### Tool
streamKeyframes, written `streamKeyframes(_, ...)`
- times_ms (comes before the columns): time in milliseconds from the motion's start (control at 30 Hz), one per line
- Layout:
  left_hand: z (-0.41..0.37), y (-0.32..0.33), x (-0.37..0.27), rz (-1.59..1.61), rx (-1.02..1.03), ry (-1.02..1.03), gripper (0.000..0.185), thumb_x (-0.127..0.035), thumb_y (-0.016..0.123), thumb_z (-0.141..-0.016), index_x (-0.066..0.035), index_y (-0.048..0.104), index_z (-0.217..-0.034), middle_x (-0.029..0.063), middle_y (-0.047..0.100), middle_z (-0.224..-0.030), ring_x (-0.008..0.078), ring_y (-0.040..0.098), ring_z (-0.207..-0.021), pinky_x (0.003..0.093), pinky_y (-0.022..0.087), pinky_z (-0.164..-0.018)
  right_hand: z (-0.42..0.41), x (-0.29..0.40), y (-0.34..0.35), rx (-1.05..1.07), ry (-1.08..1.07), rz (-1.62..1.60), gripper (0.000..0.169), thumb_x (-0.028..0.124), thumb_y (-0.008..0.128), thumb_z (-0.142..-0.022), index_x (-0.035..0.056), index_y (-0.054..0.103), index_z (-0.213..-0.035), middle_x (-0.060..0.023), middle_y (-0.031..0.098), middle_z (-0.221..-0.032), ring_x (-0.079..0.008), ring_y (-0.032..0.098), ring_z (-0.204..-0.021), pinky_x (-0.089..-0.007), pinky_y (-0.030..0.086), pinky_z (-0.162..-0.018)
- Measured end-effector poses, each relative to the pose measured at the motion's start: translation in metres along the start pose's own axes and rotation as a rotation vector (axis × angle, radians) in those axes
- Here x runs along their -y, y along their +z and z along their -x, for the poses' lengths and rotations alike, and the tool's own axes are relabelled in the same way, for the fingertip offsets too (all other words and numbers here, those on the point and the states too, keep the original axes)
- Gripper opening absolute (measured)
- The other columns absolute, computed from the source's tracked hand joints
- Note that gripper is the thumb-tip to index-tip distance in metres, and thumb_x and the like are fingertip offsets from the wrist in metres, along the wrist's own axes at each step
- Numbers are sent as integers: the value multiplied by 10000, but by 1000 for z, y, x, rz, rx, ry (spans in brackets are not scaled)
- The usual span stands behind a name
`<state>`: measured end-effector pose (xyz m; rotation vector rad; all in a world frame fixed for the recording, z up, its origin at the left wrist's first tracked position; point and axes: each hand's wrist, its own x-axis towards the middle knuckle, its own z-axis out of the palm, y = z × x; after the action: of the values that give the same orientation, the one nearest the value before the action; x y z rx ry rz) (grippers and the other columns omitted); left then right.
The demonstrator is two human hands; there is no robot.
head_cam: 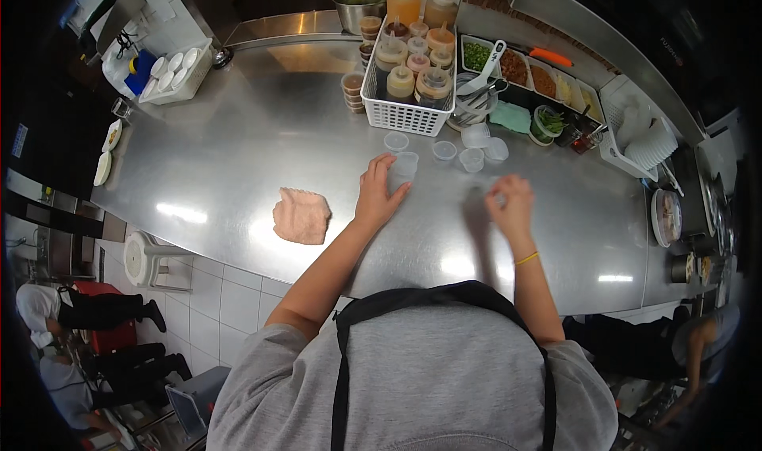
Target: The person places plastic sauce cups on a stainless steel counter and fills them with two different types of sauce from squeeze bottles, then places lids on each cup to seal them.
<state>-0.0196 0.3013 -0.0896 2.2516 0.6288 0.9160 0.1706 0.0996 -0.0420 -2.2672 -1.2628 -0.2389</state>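
My left hand [377, 194] rests over the steel counter, its fingers and thumb around the near left side of a small clear plastic cup [407, 163]. To the right, my right hand [514, 205] is blurred above the counter, fingertips drawn together. Something small and clear seems to be at those fingertips, but blur hides what it is. Just beyond the hands lie a clear round lid [396, 141], another small round piece [444, 150], a clear cup [472, 160] and clear plastic containers [476, 135].
A folded pink cloth [302, 216] lies left of my left arm. Beyond stands a white basket [408, 119] of squeeze bottles, beside stacked sauce cups [353, 92]. Ingredient trays [514, 70], a green cloth [510, 117] and a basket of white dishes [631, 153] stand right. Other people are near both sides.
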Motion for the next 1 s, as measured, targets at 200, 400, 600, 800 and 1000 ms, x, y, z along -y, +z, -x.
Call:
streamKeyframes(200,2,-5,-1,33,11,-42,556,-155,714,-738,-34,432,-1202,131,468,-1209,268,542,-1000,378,432,-835,-11,61,19,137,-197,-77,164,265,648,-752,120,581,-718,-35,537,-864,-242,495,-922,-445,335,-854)
streamKeyframes(400,-1,-3,0,106,-12,-61,528,-136,703,-743,-35,438,-1189,138,483,-1179,272,562,-971,382,431,-833,-96,13,22,-66,187,4,236,352,622,-808,127,654,-871,-48,597,-982,-273,531,-1003,-473,365,-815)
streamKeyframes(600,-1,-6,-1,93,-37,-45,497,-114,692,-744,-30,453,-1172,142,515,-1136,273,569,-925,365,465,-752,-123,-14,36,337,231,138,197,298,610,-819,134,657,-918,-63,649,-938,-261,571,-994,-481,396,-838)
streamKeyframes(800,-1,-6,1,95,-47,-23,487,-105,694,-738,-34,466,-1162,136,514,-1155,256,565,-892,337,472,-634,-123,-30,43,199,175,-80,177,223,669,-773,58,667,-837,-91,661,-736,-249,641,-699,-351,490,-655)
streamKeyframes(1000,0,-10,-12,-53,-225,61,452,-151,674,-757,-69,488,-1161,107,501,-1210,273,491,-1062,385,383,-864,-112,-11,33,46,169,-191,158,189,648,-803,39,667,-849,-125,654,-721,-246,636,-652,-330,487,-623)
